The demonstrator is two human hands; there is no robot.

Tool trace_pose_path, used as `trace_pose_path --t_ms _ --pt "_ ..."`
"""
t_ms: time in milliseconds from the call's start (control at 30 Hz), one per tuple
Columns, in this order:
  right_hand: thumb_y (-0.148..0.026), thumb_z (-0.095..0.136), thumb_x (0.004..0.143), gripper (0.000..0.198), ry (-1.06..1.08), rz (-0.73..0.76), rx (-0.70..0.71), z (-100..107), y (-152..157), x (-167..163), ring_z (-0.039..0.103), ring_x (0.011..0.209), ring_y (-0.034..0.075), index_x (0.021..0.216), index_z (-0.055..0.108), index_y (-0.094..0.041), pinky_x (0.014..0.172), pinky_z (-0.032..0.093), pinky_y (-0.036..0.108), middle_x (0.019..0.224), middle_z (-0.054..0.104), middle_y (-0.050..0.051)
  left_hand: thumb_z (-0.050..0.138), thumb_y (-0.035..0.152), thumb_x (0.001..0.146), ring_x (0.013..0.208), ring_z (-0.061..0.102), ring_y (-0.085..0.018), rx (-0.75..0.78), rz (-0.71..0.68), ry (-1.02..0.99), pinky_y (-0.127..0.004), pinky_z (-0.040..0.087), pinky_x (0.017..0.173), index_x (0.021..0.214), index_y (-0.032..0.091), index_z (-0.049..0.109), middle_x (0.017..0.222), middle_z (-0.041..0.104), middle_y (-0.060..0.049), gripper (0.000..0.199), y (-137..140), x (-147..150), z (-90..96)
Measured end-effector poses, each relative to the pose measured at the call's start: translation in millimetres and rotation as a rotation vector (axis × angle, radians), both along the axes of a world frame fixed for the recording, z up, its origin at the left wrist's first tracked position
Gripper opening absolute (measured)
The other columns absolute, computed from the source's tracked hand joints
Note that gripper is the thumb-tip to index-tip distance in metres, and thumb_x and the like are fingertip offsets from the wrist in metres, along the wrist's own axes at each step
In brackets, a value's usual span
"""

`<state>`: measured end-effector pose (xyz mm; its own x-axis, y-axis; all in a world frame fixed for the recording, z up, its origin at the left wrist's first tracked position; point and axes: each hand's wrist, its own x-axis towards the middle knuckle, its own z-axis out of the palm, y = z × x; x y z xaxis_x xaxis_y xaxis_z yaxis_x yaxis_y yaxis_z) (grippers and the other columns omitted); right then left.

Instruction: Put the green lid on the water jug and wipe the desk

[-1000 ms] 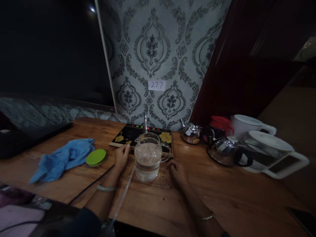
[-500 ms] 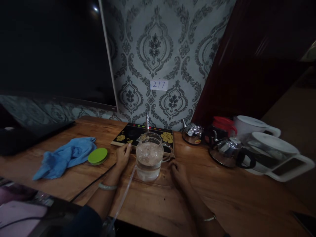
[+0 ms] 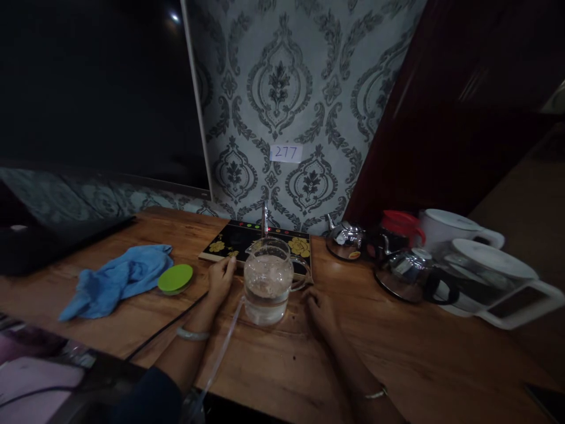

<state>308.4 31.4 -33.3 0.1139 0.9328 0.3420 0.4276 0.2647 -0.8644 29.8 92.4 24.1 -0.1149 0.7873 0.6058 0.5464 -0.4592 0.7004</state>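
A clear glass jug [image 3: 268, 297], part filled with bubbly water, stands on the wooden table. Behind it rises a thin chrome spout [image 3: 265, 219] at the black flowered electric stove panel [image 3: 233, 238]. My left hand [image 3: 220, 277] rests left of the jug by the panel's front edge, its fingers curled in, thumb on top. To the right, close to the jug's handle, lies my right hand [image 3: 318, 307], also loosely closed. Neither hand grips the jug, and nothing shows in their fingers. A clear tube [image 3: 223, 350] runs from beside the jug toward the table's front edge.
A blue cloth [image 3: 121, 280] and a green lid [image 3: 175, 278] lie at left, with a black cable [image 3: 165, 330] nearby. Small metal teapots [image 3: 346, 238], a red-topped pot [image 3: 401, 224] and white-lidded pitchers [image 3: 492, 259] stand at right. A large dark screen [image 3: 97, 94] hangs behind.
The view has shifted very slightly. The water's surface in the jug looks a little different; both hands stay where they were.
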Motion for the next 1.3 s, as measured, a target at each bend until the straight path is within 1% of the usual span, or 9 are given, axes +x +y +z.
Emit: trace_pose_path --t_ms 200,367,600,833,1033,1300 --pt "-0.032 0.037 0.067 0.021 0.007 -0.001 -0.004 1.1 -1.1 -0.7 0.058 0.063 0.02 0.061 0.055 -0.022 0.059 0.043 0.026 0.061 0.06 0.003 0.04 0.05 0.087 0.05 0.043 -0.013 -0.002 -0.008 -0.013 -0.025 0.032 0.05 0.051 0.02 0.044 0.049 0.044 0.002 0.047 1.6 -0.5 -2.3" --pt "-0.032 0.037 0.067 0.021 0.02 -0.008 -0.011 1.9 -1.2 -1.3 0.058 0.062 0.02 0.061 0.054 -0.022 0.058 0.044 0.026 0.06 0.06 0.002 0.041 0.049 0.087 0.05 0.043 -0.013 -0.003 -0.002 0.001 -0.025 0.032 0.051 0.051 0.02 0.045 0.049 0.044 0.002 0.046 0.9 -0.4 -0.6" --pt "-0.032 0.036 0.067 0.022 0.037 -0.007 -0.007 1.8 -2.1 -2.0 0.058 0.061 0.02 0.061 0.055 -0.022 0.057 0.043 0.026 0.06 0.06 0.003 0.041 0.047 0.087 0.049 0.04 -0.012 0.007 0.003 -0.009 -0.025 0.031 0.052 0.05 0.02 0.041 0.049 0.04 0.003 0.046 0.3 0.5 0.3" --pt "-0.033 0.037 0.068 0.023 0.015 -0.011 0.002 1.6 -1.2 -0.8 0.059 0.062 0.02 0.061 0.057 -0.021 0.059 0.043 0.026 0.061 0.061 0.003 0.039 0.048 0.088 0.051 0.044 -0.012 -0.008 -0.007 0.012 -0.024 0.033 0.052 0.052 0.019 0.045 0.05 0.045 0.003 0.046 1.4 -0.6 -2.1" --pt "-0.031 0.038 0.068 0.021 0.033 -0.003 0.005 -0.8 -0.4 -0.8 0.058 0.062 0.019 0.061 0.055 -0.023 0.059 0.043 0.025 0.06 0.06 0.002 0.04 0.048 0.088 0.051 0.043 -0.012 0.008 -0.003 0.012 -0.024 0.032 0.052 0.051 0.02 0.043 0.05 0.042 0.003 0.047 1.5 -0.4 -2.6" --pt "-0.03 0.037 0.068 0.022 0.024 0.001 0.008 -2.5 -0.3 0.8 0.058 0.063 0.02 0.062 0.056 -0.022 0.059 0.042 0.026 0.06 0.06 0.003 0.04 0.049 0.089 0.05 0.044 -0.012 0.007 0.0 0.027 -0.024 0.033 0.051 0.051 0.02 0.045 0.049 0.044 0.002 0.047 0.7 -0.8 -1.9"
